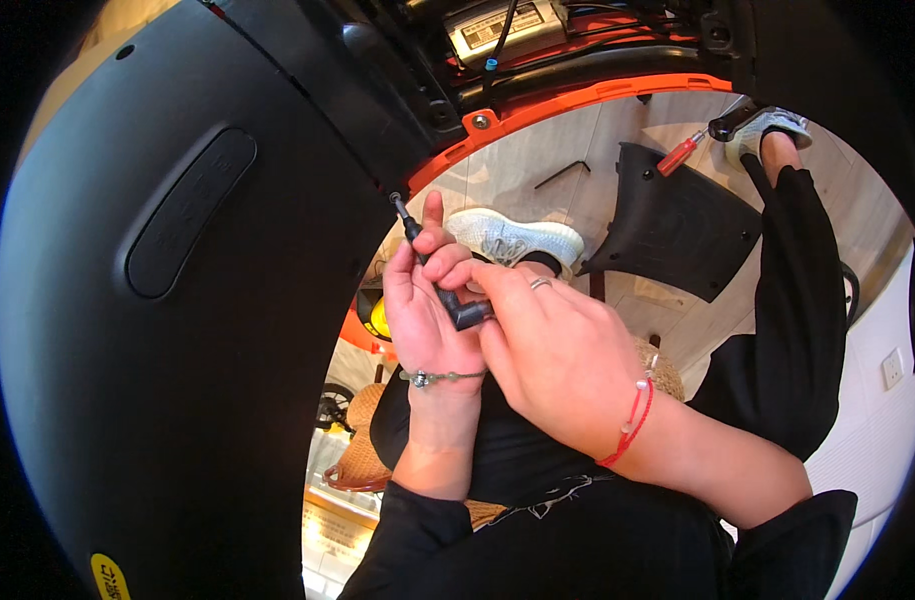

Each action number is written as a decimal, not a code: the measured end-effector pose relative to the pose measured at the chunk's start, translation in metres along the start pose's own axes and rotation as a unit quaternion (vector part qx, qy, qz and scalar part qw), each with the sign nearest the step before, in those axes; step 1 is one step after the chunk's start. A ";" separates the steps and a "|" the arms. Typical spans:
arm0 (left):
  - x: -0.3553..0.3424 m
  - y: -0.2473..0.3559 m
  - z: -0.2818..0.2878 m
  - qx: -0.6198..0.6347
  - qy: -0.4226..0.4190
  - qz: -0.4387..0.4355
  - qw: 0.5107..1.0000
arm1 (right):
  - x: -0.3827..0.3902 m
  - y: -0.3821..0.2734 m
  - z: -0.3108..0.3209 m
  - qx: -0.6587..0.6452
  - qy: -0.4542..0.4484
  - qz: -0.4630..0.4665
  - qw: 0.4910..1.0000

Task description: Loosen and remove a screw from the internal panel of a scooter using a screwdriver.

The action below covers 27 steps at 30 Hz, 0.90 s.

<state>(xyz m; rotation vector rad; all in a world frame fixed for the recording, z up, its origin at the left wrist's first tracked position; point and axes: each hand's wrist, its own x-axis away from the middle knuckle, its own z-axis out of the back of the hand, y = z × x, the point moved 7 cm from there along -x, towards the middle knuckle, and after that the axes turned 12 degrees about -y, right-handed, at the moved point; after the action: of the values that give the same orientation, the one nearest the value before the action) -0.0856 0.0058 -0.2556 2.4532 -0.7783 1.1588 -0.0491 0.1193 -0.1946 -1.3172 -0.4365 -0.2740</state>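
Observation:
A black L-shaped screwdriver (444, 290) slants up from my hands, its metal tip meeting a screw (395, 198) at the edge of the large black plastic panel (247, 330). My left hand (429, 310), palm turned up, has its fingers curled about the long shaft, with the index finger pointing up. From the right, my right hand (552, 330) grips the short bent end; its palm and some fingertips are hidden. Just above the tool runs an orange frame edge (567, 108) with a bolt in its tab.
On the wooden floor (617, 135) lie a black curved cover (672, 225), a red-handled screwdriver (682, 155) and a black hex key (562, 174). A silver box (507, 30) and cables sit inside the black housing above. My shoe (517, 238) is below.

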 end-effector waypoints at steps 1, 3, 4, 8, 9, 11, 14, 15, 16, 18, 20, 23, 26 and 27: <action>0.000 0.001 0.000 0.002 -0.016 0.005 1.000 | 0.000 0.000 -0.002 -0.052 -0.003 0.001 0.999; 0.000 0.002 -0.002 -0.020 -0.015 0.006 1.000 | -0.001 -0.003 -0.004 -0.104 -0.008 0.002 0.995; 0.000 0.002 -0.001 -0.041 -0.013 0.009 0.999 | -0.002 -0.003 -0.002 -0.161 0.001 -0.009 0.987; 0.002 -0.006 0.008 -0.116 0.050 0.015 0.992 | -0.005 0.008 -0.003 -0.257 0.032 -0.015 0.966; 0.002 -0.004 0.016 -0.149 0.077 0.020 0.986 | -0.004 0.007 -0.001 -0.231 0.073 -0.002 0.970; 0.004 -0.004 0.018 -0.129 0.079 0.038 0.988 | -0.003 0.008 -0.001 -0.240 0.067 -0.001 0.968; 0.005 -0.003 0.020 -0.112 0.120 0.029 0.986 | -0.002 0.007 -0.003 -0.244 0.054 0.007 0.968; 0.007 0.000 0.024 -0.113 0.158 0.004 0.981 | -0.002 0.006 -0.004 -0.239 0.048 0.014 0.970; 0.008 0.001 0.025 -0.113 0.159 0.004 0.981 | -0.002 0.006 -0.006 -0.239 0.048 0.013 0.970; 0.005 -0.005 0.018 -0.080 0.069 0.039 0.994 | -0.002 0.006 -0.007 -0.211 0.060 0.030 0.975; 0.003 -0.004 0.014 -0.056 0.039 0.029 0.997 | -0.002 0.003 -0.003 -0.148 0.050 0.022 0.987; 0.001 -0.004 0.009 -0.049 -0.005 0.017 0.999 | -0.003 0.002 -0.007 -0.136 0.004 -0.020 0.990; 0.000 -0.002 0.010 -0.056 -0.055 0.039 0.996 | -0.003 0.008 -0.015 -0.199 -0.032 -0.058 0.978; -0.001 -0.004 0.007 -0.045 -0.091 0.064 0.993 | -0.003 0.009 -0.016 -0.211 -0.031 -0.061 0.975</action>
<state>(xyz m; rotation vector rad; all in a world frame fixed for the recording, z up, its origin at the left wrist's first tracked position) -0.0791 0.0059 -0.2607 2.4898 -1.0292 0.9285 -0.0456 0.1058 -0.2065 -1.7216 -0.5322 -0.4463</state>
